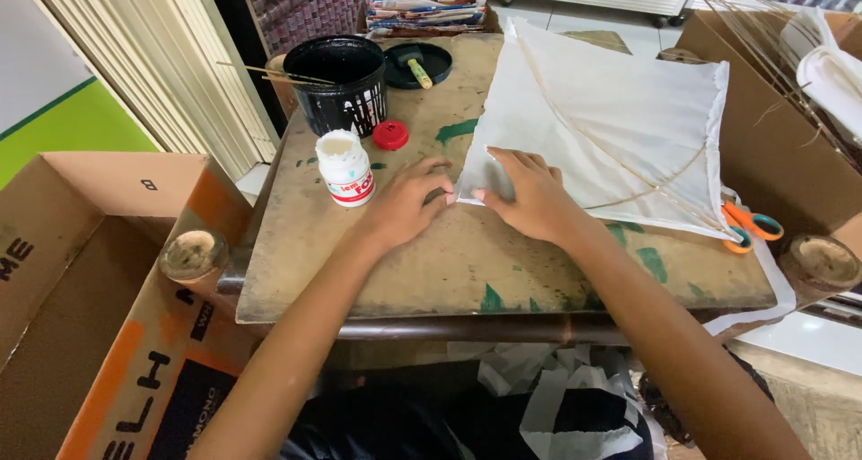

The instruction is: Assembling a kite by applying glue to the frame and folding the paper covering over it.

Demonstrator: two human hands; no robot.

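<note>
Two hands are at work, and I list items from largest to smallest. The tabletop (377,271), worn and flecked with green paint, carries everything. The white paper kite (628,128) lies flat on its right half, its thin stick frame already under the sheet and one edge frilled; I judge the covering largely complete, with the near-left corner still being finished. My right hand (536,200) lies flat on that corner, fingers (514,159) spread and pressing, gripping nothing. My left hand (404,204) rests just beside it on the wood, fingers loosely curled toward the corner tip, holding nothing. The black tub (337,83) stands behind. The glue jar (345,167) stands open, its red cap (390,135) beside it. Orange scissors (752,227) lie partly under the kite's right corner.
</note>
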